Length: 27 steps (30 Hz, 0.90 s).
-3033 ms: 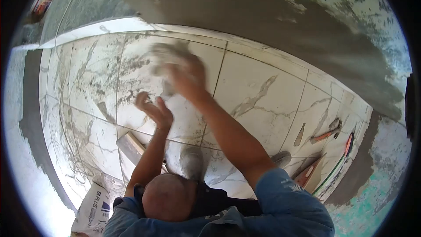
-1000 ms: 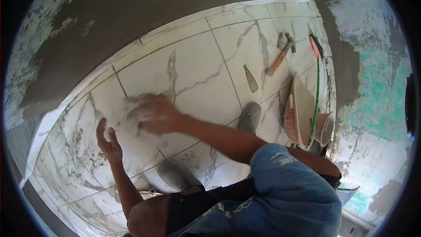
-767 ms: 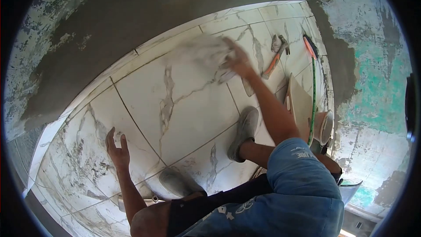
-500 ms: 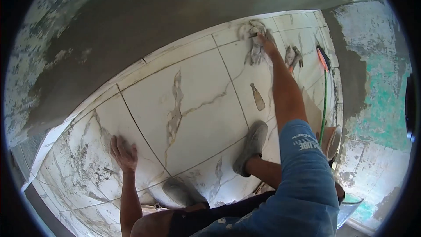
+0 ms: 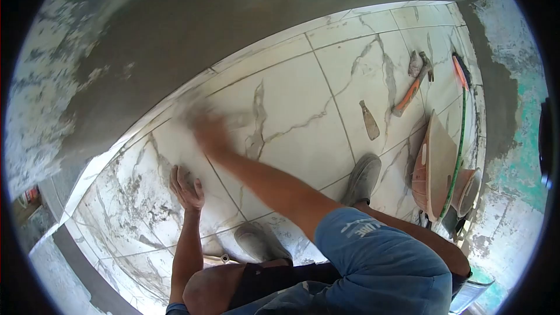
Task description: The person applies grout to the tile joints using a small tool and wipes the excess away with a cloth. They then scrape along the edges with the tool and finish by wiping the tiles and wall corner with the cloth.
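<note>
Marbled tile floor (image 5: 294,99) is apparently being re-wiped: the blurred right hand (image 5: 208,129), grip unclear, is sweeping a rag (image 5: 238,120) back left near the wall-side edge; the left hand (image 5: 188,191) is staying loosely spread.

White, grey-veined marble-look floor tiles (image 5: 297,105) are laid flat and soiled with dark marks at left. A greyish cloth (image 5: 235,119), its outline blurred, is positioned over the tiles.
</note>
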{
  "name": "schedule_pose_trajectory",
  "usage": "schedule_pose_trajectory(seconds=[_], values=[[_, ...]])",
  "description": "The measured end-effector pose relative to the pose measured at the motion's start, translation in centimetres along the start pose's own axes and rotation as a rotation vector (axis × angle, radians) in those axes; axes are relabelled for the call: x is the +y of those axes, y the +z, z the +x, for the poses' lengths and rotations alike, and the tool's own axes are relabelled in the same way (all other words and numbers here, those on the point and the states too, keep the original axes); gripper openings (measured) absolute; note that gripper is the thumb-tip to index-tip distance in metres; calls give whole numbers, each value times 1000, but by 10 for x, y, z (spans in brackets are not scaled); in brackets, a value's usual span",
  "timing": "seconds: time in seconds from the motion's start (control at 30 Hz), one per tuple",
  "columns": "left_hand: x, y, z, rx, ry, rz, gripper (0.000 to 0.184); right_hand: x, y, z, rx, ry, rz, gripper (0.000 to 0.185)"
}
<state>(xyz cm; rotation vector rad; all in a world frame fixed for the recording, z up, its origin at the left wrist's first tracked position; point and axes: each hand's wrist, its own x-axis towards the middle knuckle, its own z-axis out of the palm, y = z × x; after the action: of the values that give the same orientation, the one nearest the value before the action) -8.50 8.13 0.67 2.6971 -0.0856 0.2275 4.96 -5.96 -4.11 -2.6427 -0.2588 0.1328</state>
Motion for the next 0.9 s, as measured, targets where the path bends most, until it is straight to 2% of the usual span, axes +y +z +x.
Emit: schedule_pose_trajectory(seconds=[0.03, 0.07, 0.1, 0.17, 0.2, 0.23, 0.27, 0.3, 0.33, 0.37, 0.4, 0.43, 0.47, 0.5, 0.57, 0.6, 0.63, 0.67, 0.7, 0.73, 0.77, 0.8, 0.87, 0.9], values=[[-2, -3, -2, 57, -9, -153, 65, -51, -12, -5, -242, -147, 369, 42], [-27, 11, -15, 220, 91, -56, 62, -78, -30, -16, -200, -266, 361, 38], [-26, 3, -19, 235, 78, -30, 62, -103, -46, -24, -163, -386, 360, 35], [-10, -8, -23, 526, -367, -297, 63, -124, -80, -32, -132, -110, 431, 35], [-11, -8, -31, 549, -425, -265, 59, -113, -75, -43, 210, -23, 663, 39], [9, -17, -27, 539, -350, -216, 54, -84, -80, -44, 133, -72, 841, 42], [36, -24, -18, 522, -374, -303, 55, -62, -103, -54, 215, -75, 692, 44], [62, -28, -11, 402, -483, -499, 61, -42, -111, -65, 186, 46, 598, 45], [87, -38, 6, 272, -478, -689, 72, -15, -96, -77, 318, -39, 438, 47], [112, -47, 23, 64, -597, -868, 80, -13, -112, -87, 246, 19, 350, 48], [110, -27, 30, -22, -454, -791, 85, -15, -131, -97, 179, 76, 254, 48], [125, -32, 47, -134, -647, -1053, 78, -13, -141, -106, 154, 28, 247, 48], [132, -41, 61, -252, -823, -1325, 71, -11, -148, -115, -63, -1, 547, 46], [123, -39, 65, -207, -839, -1344, 71, -5, -156, -122, -295, -14, 833, 44], [107, -27, 73, -447, -662, -1222, 60, 46, -148, -128, -209, 127, 1049, 40], [106, -22, 78, -432, -670, -1245, 60, 69, -151, -122, -78, 274, 984, 40], [109, -16, 82, -277, -508, -1065, 55, 91, -156, -117, 60, 424, 914, 39], [111, -9, 85, -138, -347, -876, 50, 112, -158, -111, 197, 422, 695, 42], [114, -11, 95, -149, -352, -891, 50, 131, -157, -107, 329, 416, 473, 46], [115, -14, 107, -110, -464, -888, 44, 146, -152, -109, 325, 421, 459, 46], [113, -14, 118, -69, -577, -880, 38, 162, -145, -110, 335, 310, 79, 53], [107, -9, 125, -69, -586, -886, 38, 166, -143, -108, 335, 186, -296, 61], [86, -2, 136, 157, -703, -801, 36, 160, -142, -103, 283, 234, -306, 66], [71, -4, 136, 160, -726, -794, 36, 155, -141, -105, 231, 294, -320, 70]])
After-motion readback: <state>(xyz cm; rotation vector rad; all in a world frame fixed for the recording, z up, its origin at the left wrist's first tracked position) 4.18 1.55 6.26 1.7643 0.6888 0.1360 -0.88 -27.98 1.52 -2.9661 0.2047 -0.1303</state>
